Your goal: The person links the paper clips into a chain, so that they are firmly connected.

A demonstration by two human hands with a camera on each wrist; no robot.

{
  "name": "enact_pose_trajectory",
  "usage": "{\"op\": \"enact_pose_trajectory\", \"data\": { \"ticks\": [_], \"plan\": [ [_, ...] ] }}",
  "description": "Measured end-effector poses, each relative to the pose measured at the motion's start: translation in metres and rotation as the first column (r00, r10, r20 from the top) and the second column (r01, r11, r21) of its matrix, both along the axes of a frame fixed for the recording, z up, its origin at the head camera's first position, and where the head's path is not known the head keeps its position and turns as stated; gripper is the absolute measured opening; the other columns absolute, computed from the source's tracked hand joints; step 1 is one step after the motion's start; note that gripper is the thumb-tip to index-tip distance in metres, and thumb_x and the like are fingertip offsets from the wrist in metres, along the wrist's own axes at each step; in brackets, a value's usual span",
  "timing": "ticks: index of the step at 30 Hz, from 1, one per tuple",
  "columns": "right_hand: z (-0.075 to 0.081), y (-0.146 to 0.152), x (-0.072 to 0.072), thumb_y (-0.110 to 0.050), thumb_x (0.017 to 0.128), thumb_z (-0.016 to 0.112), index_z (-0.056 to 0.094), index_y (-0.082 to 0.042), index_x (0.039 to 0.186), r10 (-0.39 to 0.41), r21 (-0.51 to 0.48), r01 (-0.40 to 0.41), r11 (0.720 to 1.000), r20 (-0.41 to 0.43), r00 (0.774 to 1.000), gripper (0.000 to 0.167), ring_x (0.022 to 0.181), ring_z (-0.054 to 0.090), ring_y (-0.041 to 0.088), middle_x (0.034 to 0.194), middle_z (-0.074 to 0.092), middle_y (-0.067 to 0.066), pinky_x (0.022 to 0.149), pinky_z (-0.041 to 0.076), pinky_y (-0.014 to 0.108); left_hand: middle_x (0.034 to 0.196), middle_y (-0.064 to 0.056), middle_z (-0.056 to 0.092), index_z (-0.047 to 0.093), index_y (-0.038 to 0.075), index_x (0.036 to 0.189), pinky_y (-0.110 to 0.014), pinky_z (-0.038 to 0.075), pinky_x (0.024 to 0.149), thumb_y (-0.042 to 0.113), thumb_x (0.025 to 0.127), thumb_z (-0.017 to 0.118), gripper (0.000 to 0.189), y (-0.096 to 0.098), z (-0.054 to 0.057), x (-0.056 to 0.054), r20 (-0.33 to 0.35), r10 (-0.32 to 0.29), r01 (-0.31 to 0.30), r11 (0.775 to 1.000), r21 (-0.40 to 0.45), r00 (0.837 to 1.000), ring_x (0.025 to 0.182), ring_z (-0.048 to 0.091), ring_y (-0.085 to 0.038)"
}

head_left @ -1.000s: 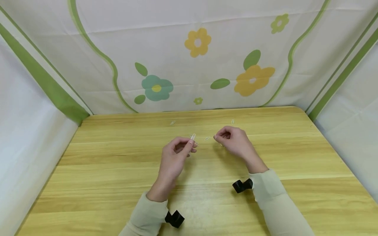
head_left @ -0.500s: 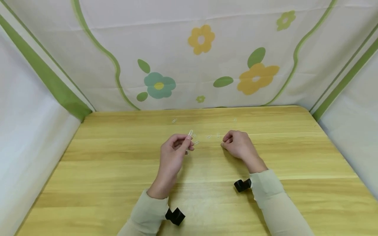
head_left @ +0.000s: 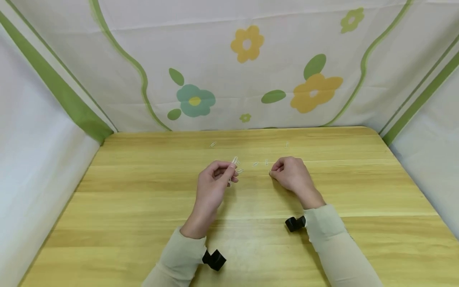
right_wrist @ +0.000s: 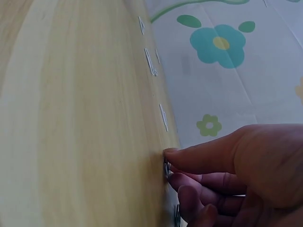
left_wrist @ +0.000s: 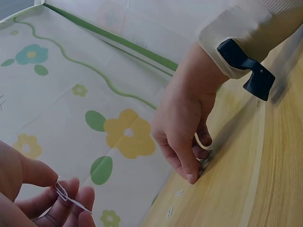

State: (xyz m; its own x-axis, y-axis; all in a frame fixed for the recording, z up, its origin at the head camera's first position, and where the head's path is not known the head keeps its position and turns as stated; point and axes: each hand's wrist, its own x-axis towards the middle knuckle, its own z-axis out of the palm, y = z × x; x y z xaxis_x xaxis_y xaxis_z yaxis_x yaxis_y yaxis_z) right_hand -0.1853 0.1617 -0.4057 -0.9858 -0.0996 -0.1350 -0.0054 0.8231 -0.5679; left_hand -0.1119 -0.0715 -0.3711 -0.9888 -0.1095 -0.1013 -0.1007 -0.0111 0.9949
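My left hand (head_left: 213,183) is raised over the middle of the table and pinches a white paper clip (head_left: 234,160) between thumb and fingers. In the left wrist view, linked paper clips (left_wrist: 62,193) hang across its fingers; how many is hard to tell. To the right, my right hand (head_left: 294,174) is down at the tabletop. Its thumb and forefinger pinch another paper clip (right_wrist: 166,165), mostly covered by the fingertips in the head view. Between the hands lie loose paper clips, one slanted clip (head_left: 255,164) and one upright-lying clip (head_left: 266,162).
Farther back on the wooden table (head_left: 143,199) lie a left clip (head_left: 213,144) and a right clip (head_left: 287,144). Another loose clip (head_left: 240,171) is beside the left fingertips. A flowered curtain (head_left: 215,59) stands along the table's back edge.
My right hand has moved slightly right and down to the tabletop, where it now pinches a paper clip. My left hand keeps its grip with little movement. The head view has shifted a little.
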Motion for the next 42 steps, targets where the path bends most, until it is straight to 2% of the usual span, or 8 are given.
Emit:
{"op": "enact_pose_trajectory", "data": {
  "ticks": [4,21,26,31,33,35,39,42],
  "plan": [
    [0.002,0.003,0.002,-0.019,0.100,0.076,0.079,-0.008,0.098,-0.008,0.010,0.008,1.000,0.001,1.000,0.011,0.083,0.067,0.021,0.092,0.076,0.008,0.081,0.056,0.039,0.101,-0.009,0.076,0.073,0.006,0.114,-0.033,0.056,0.083,0.019,0.106,0.069,0.016,0.003,0.002,-0.001,0.006,-0.023,0.023,1.000,0.000,1.000,0.086,0.072,-0.016],
    [0.002,0.001,0.001,-0.024,0.100,0.075,0.080,-0.011,0.092,0.020,0.073,-0.021,0.997,0.020,1.000,0.016,0.086,0.068,0.024,0.097,0.078,0.008,0.082,0.056,0.043,0.097,-0.006,0.075,0.073,0.005,0.113,-0.029,0.055,0.079,0.017,0.106,0.069,0.014,0.002,0.002,-0.001,0.028,-0.027,0.027,1.000,-0.007,0.999,0.085,0.071,-0.016],
    [0.001,0.004,0.000,-0.026,0.102,0.073,0.077,-0.011,0.095,0.046,0.021,-0.047,0.999,0.051,0.998,0.017,0.085,0.065,0.022,0.092,0.074,0.006,0.081,0.052,0.037,0.096,-0.004,0.075,0.073,0.005,0.112,-0.028,0.055,0.077,0.015,0.106,0.069,0.013,0.003,0.003,0.000,0.029,-0.037,0.037,0.999,0.002,0.999,0.083,0.071,-0.015],
    [0.003,0.005,0.001,-0.028,0.105,0.072,0.073,-0.010,0.103,0.081,-0.127,-0.070,0.989,0.079,0.994,0.019,0.080,0.069,0.019,0.093,0.074,0.006,0.078,0.051,0.034,0.095,-0.004,0.075,0.073,0.004,0.112,-0.027,0.055,0.075,0.016,0.106,0.069,0.014,0.002,0.001,0.000,0.034,-0.040,0.040,0.999,0.000,0.999,0.081,0.070,-0.014],
    [0.006,0.003,0.002,-0.027,0.105,0.071,0.071,-0.008,0.108,0.099,-0.230,-0.074,0.970,0.095,0.991,0.020,0.081,0.071,0.021,0.096,0.074,0.008,0.077,0.054,0.033,0.095,-0.005,0.075,0.073,0.004,0.112,-0.028,0.055,0.075,0.016,0.106,0.068,0.014,0.003,0.000,0.000,0.034,-0.039,0.039,0.999,-0.001,0.999,0.081,0.070,-0.014],
    [0.009,0.001,0.003,-0.025,0.106,0.070,0.068,-0.004,0.113,0.118,-0.350,-0.073,0.934,0.110,0.987,0.021,0.086,0.073,0.023,0.101,0.074,0.012,0.078,0.059,0.034,0.095,-0.005,0.075,0.073,0.003,0.112,-0.028,0.056,0.075,0.016,0.106,0.068,0.015,0.003,0.000,0.001,0.030,-0.041,0.041,0.999,-0.001,0.999,0.081,0.071,-0.014],
    [0.016,-0.004,0.005,-0.016,0.107,0.067,0.063,0.001,0.119,0.162,-0.573,-0.065,0.817,0.120,0.980,0.021,0.095,0.073,0.025,0.110,0.072,0.020,0.087,0.064,0.039,0.094,-0.006,0.076,0.074,0.002,0.112,-0.026,0.056,0.072,0.016,0.106,0.069,0.015,0.005,0.000,0.002,0.017,-0.045,0.045,0.999,0.009,0.999,0.079,0.071,-0.015],
    [0.021,-0.007,0.009,-0.010,0.107,0.067,0.061,0.002,0.121,0.191,-0.668,-0.073,0.740,0.105,0.976,0.020,0.096,0.073,0.020,0.114,0.070,0.019,0.092,0.063,0.042,0.093,-0.006,0.076,0.074,0.002,0.111,-0.026,0.055,0.071,0.015,0.106,0.069,0.015,0.006,0.000,0.002,0.009,-0.046,0.046,0.999,0.015,0.999,0.079,0.071,-0.015]
  ]
}}
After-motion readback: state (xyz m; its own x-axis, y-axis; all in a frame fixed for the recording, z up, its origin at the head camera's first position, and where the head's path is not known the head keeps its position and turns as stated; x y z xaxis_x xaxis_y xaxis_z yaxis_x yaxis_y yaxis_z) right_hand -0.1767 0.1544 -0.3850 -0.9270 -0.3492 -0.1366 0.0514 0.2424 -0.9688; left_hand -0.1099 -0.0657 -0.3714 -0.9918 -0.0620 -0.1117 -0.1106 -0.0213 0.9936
